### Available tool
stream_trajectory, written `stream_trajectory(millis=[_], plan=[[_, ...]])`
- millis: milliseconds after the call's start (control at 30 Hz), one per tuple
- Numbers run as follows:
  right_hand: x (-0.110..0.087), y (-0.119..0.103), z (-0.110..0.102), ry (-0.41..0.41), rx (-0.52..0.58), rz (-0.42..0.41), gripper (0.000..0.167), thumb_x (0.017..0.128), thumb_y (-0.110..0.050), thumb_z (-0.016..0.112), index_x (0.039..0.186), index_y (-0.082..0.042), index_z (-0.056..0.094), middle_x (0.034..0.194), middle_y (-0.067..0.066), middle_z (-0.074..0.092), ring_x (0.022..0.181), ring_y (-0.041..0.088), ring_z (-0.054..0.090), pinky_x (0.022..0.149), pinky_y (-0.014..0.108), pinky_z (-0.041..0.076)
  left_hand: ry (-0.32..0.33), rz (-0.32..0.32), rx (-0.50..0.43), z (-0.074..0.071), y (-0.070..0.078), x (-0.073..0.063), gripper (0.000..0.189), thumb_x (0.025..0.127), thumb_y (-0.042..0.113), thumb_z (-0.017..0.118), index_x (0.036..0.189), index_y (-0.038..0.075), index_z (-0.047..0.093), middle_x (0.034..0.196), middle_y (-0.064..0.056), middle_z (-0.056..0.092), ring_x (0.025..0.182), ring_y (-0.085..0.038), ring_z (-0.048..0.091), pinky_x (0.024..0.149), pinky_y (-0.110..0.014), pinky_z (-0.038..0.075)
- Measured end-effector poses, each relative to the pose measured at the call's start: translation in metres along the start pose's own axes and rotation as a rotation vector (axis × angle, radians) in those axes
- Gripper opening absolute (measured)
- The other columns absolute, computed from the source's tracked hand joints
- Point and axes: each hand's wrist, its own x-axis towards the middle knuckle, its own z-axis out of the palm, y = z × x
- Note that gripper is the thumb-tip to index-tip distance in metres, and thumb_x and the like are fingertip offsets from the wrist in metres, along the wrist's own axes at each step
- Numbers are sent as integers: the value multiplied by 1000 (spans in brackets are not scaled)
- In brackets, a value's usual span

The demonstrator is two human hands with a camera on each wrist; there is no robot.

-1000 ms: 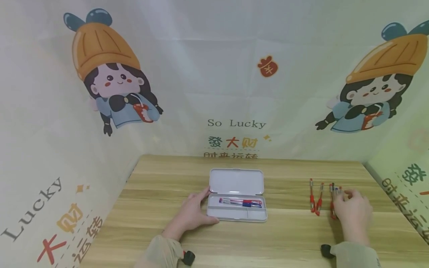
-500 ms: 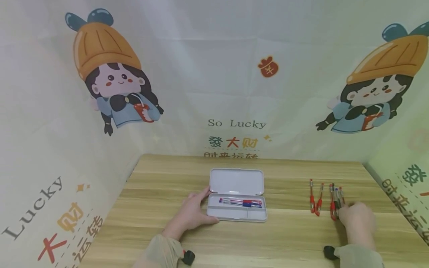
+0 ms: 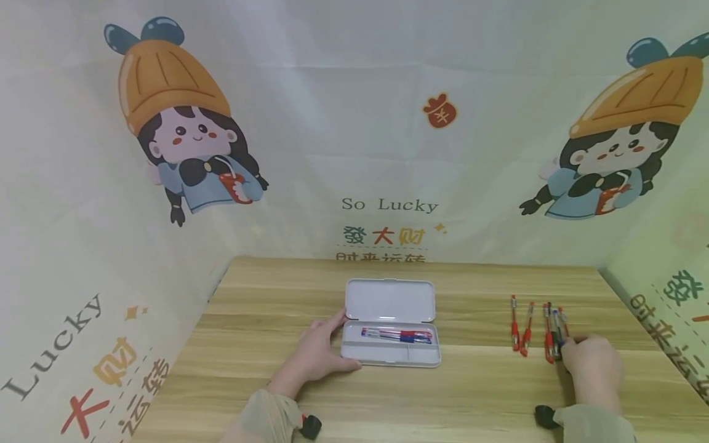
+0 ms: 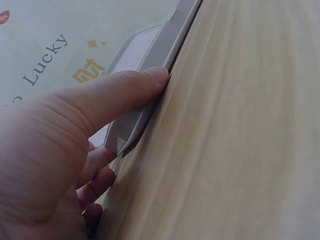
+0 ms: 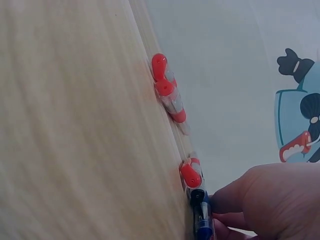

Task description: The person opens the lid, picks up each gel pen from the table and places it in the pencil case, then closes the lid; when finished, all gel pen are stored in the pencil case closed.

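Note:
In the head view, the white pencil case (image 3: 390,354) lies with its lid up on the wooden table, holding a red pen and a blue pen (image 3: 407,338) in its long compartment. My left hand (image 3: 316,354) grips the left end, thumb along the front wall and fingers (image 4: 97,187) behind. At the right, my right hand (image 3: 592,363) is at the lower ends of a group of pens. Its thumb and fingers pinch a blue pen (image 5: 202,220), seen in the right wrist view. Red-capped pens (image 5: 191,174) lie close beside it.
Two red pens (image 3: 515,326) lie apart, left of the group. A printed cloth (image 3: 388,154) hangs behind the wooden table (image 3: 443,406) and along its sides. Each wrist carries a small black device (image 3: 545,417).
My right hand has drawn back and slightly right from the upper part of the pen group to its lower ends, uncovering several pens. The left hand and the case have stayed in place.

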Motion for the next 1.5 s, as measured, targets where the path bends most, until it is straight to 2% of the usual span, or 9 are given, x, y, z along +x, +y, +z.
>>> stream_trajectory(millis=[267, 467, 600, 833, 1033, 1133, 1300, 1400, 1500], plan=[[1, 0, -1, 29, 35, 8, 42, 102, -22, 52, 122, 8, 73, 109, 32, 75, 79, 33, 67, 55, 34, 45, 6, 5, 4, -1, 2, 3, 127, 67, 48, 104, 172, 20, 39, 162, -11, 60, 141, -41, 53, 117, -66, 48], [1, -5, 0, 63, 19, -24, 43, 102, -23, 50, 124, 6, 74, 125, 34, 73, 90, 42, 72, 56, 35, 47, -4, -9, -16, 0, 1, 1, 127, 67, 47, 104, 173, 20, 39, 164, -12, 58, 145, -41, 50, 120, -67, 46], [-4, -17, 3, 122, 25, -100, 43, 101, -21, 52, 125, 7, 73, 124, 34, 74, 94, 46, 73, 56, 38, 49, -13, -14, -20, 2, -1, -2, 128, 66, 47, 105, 172, 19, 39, 162, -14, 58, 143, -40, 51, 118, -67, 47], [-10, -41, 10, 175, 38, -260, 42, 104, -21, 54, 124, 10, 74, 110, 32, 76, 87, 41, 70, 62, 43, 50, -6, 3, -7, 1, -2, -2, 128, 66, 49, 104, 172, 18, 39, 162, -8, 61, 140, -38, 53, 116, -65, 48], [-22, -65, 18, 201, 69, -394, 39, 106, -21, 58, 125, 9, 75, 114, 31, 76, 104, 48, 71, 81, 57, 56, -2, 21, -10, 0, 1, 0, 128, 66, 48, 104, 172, 17, 40, 161, -7, 62, 140, -39, 54, 117, -66, 47], [-29, -75, 24, 226, 77, -471, 35, 105, -18, 61, 120, 10, 77, 113, 32, 75, 104, 49, 71, 86, 62, 56, -2, 35, -12, 0, 3, 1, 127, 67, 48, 104, 172, 16, 40, 161, -4, 63, 140, -39, 53, 117, -66, 47], [-42, -99, 35, 246, 70, -616, 26, 103, -15, 67, 113, 5, 80, 108, 27, 75, 91, 39, 72, 78, 58, 57, -10, 31, -15, 0, 2, 1, 127, 68, 48, 103, 172, 17, 39, 163, -5, 61, 142, -40, 52, 118, -67, 46], [-51, -115, 43, 226, 79, -685, 21, 102, -14, 70, 111, 2, 81, 106, 22, 76, 85, 32, 73, 75, 52, 59, -11, 22, -18, 0, 1, 0, 127, 67, 48, 104, 172, 17, 38, 163, -9, 60, 142, -42, 52, 118, -68, 47], [-58, -129, 53, 196, 79, -737, 18, 102, -14, 72, 110, -2, 83, 108, 19, 77, 86, 27, 74, 77, 50, 61, -5, 17, -22, -1, 0, -2, 128, 67, 47, 104, 172, 17, 38, 162, -11, 61, 141, -41, 53, 118, -68, 47]])
